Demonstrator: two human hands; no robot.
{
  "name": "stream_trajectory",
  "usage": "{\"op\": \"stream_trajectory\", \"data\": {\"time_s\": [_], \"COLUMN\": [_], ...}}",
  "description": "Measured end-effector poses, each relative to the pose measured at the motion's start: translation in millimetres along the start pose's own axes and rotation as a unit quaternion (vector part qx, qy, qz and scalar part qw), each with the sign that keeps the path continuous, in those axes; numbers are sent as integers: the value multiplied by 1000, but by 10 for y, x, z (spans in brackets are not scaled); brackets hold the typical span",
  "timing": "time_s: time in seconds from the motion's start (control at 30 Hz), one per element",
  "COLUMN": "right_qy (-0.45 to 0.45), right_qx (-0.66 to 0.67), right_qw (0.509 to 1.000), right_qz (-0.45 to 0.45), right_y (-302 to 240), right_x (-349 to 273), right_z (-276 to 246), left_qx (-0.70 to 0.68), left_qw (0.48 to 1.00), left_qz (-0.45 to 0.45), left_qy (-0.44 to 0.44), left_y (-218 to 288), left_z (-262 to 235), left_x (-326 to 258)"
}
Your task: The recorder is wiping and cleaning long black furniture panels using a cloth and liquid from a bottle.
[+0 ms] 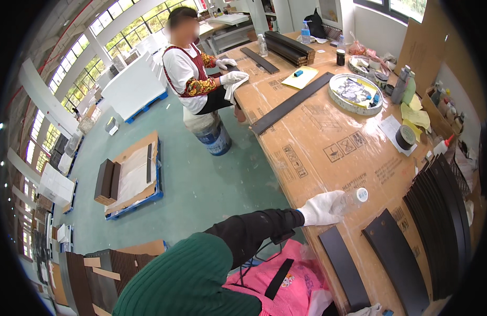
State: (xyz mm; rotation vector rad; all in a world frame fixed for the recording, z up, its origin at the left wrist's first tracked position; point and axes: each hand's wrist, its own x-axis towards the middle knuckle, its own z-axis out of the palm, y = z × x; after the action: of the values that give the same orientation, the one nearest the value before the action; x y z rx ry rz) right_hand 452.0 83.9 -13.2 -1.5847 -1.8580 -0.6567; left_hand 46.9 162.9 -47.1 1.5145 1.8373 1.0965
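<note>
My left hand (323, 208), in a white knit glove, is closed around a small clear plastic bottle (354, 199) with a white cap. It holds the bottle tilted over the table's near edge. Below it a flat dark strip (344, 268) lies along that edge, with a wider dark panel (398, 260) with holes beside it. At the lower rim of the picture shows a bit of whitish fabric, which looks like the glove of my right hand (367, 310); its fingers are cut off from view.
A stack of dark curved panels (440, 226) stands at the right. Farther along the cardboard-covered table (327, 152) lie a long dark strip (293, 102), a round tray (335, 100) and a tape roll (405, 137). A gloved co-worker (183, 68) sits across, wiping cloth in hand.
</note>
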Motion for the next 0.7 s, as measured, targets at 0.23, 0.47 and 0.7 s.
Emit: {"op": "stream_trajectory", "data": {"time_s": [0.23, 0.47, 0.7], "right_qy": [8, 10, 26], "right_qx": [-30, -50, -54], "right_qw": [999, 998, 998], "right_qz": [-24, -42, -36], "right_y": [-15, -22, 10], "right_x": [7, 18, -9], "right_z": [-31, -72, -67], "left_qx": [6, 19, 71], "left_qw": [1000, 997, 994], "left_qz": [14, 63, 68], "left_qy": [7, 51, 54], "left_y": [4, 19, 73], "left_z": [65, 84, 65], "left_x": [-23, -18, 14]}}
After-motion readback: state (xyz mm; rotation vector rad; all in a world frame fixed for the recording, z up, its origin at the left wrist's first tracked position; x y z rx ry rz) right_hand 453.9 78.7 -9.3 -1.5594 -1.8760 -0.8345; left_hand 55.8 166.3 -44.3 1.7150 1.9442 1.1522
